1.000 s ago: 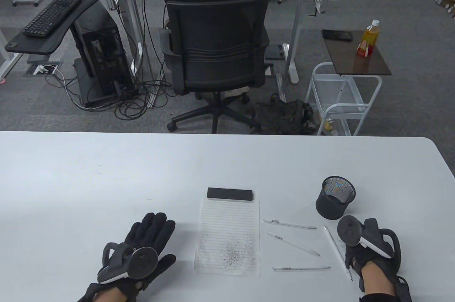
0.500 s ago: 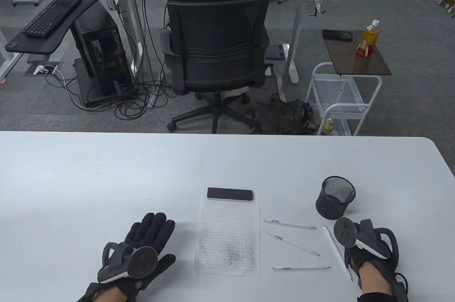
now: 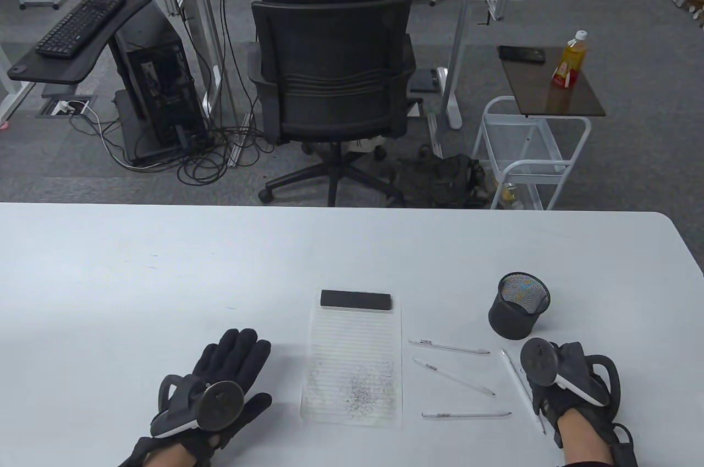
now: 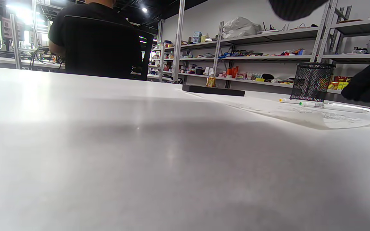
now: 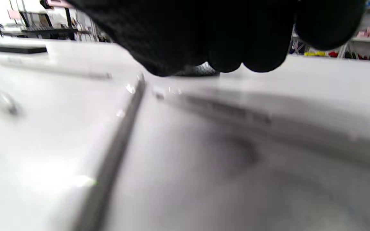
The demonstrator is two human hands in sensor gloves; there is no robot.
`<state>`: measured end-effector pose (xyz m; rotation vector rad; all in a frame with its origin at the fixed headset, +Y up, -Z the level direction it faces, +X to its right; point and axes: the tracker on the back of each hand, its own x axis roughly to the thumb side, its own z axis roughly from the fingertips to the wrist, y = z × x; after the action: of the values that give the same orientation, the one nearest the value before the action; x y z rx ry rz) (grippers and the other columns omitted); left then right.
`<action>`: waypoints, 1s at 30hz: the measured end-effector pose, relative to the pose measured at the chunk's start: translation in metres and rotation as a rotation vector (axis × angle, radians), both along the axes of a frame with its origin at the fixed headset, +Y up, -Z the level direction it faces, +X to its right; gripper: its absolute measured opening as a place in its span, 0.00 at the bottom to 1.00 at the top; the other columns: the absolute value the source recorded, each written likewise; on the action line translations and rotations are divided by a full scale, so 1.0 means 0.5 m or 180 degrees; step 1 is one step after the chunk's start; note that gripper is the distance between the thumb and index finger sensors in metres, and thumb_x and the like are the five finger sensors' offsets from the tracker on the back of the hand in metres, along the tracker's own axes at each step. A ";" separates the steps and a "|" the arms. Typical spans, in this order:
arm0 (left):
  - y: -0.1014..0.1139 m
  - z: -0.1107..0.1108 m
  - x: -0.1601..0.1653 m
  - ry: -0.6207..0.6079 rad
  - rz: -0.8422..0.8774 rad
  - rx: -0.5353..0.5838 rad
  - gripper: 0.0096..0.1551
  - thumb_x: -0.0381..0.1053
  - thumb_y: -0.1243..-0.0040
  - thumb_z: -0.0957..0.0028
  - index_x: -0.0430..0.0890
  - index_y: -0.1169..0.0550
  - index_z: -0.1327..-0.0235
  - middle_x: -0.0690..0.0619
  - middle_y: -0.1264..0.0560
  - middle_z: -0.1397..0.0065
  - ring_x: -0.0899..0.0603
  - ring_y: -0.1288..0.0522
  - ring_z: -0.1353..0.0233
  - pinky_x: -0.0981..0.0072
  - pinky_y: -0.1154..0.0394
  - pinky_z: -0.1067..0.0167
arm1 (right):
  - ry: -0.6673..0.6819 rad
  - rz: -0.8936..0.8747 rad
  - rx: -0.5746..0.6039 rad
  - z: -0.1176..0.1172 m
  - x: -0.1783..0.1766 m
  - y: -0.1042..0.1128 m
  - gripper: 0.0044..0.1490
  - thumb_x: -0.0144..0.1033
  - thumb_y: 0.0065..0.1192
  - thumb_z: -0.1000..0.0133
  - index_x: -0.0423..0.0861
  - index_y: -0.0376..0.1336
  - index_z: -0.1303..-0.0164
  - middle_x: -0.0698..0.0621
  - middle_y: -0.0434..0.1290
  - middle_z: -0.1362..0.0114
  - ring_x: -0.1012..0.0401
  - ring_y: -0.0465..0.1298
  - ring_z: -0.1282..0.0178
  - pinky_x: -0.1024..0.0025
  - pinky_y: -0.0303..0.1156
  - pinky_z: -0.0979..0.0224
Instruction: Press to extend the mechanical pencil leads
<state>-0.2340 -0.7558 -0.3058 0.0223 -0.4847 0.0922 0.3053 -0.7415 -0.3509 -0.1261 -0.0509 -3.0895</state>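
Several white mechanical pencils lie on the white table right of the lined paper: one at the back (image 3: 448, 347), one slanted (image 3: 454, 377), one in front (image 3: 466, 415), and one (image 3: 517, 379) just left of my right hand. My right hand (image 3: 545, 396) hovers low over that last pencil, its fingers hidden under the tracker. In the right wrist view its fingertips (image 5: 223, 61) hang bunched above the blurred pencil (image 5: 133, 96) and grip nothing. My left hand (image 3: 250, 373) lies flat on the table, fingers spread, left of the paper.
A lined sheet (image 3: 352, 368) with pencil scribbles lies mid-table, a black bar (image 3: 356, 300) on its far edge. A black mesh cup (image 3: 518, 306) stands just behind my right hand. Beyond the table's far edge, a person sits in an office chair (image 3: 330, 76).
My right hand has edged slightly left and lower over the pencil by the cup. My left hand has not moved. The pencils lie where they were.
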 end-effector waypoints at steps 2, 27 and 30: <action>-0.001 0.000 0.001 -0.0003 -0.0009 -0.0011 0.52 0.70 0.50 0.51 0.51 0.51 0.17 0.43 0.53 0.13 0.28 0.51 0.15 0.31 0.47 0.24 | 0.0126 -0.0135 0.0246 0.019 -0.019 0.043 0.32 0.39 0.78 0.47 0.38 0.74 0.35 0.38 0.76 0.33 0.36 0.78 0.35 0.34 0.77 0.39; 0.003 0.007 0.007 -0.0055 0.0088 0.0121 0.54 0.71 0.50 0.52 0.53 0.54 0.17 0.45 0.61 0.14 0.28 0.57 0.15 0.31 0.50 0.24 | 0.1374 -0.1157 0.0980 0.123 -0.341 0.013 0.54 0.64 0.64 0.43 0.47 0.50 0.13 0.35 0.49 0.13 0.29 0.46 0.15 0.21 0.37 0.28; 0.003 0.007 0.008 -0.0063 0.0074 0.0114 0.55 0.71 0.50 0.52 0.53 0.55 0.17 0.45 0.61 0.14 0.28 0.57 0.15 0.31 0.50 0.24 | 0.1322 -0.1202 0.0966 0.123 -0.332 0.011 0.54 0.64 0.64 0.43 0.46 0.50 0.13 0.35 0.48 0.13 0.29 0.45 0.15 0.21 0.37 0.28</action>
<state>-0.2301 -0.7544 -0.3021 0.0621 -0.5059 0.1067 0.1393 -0.7359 -0.2894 -0.8446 0.5094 -3.3039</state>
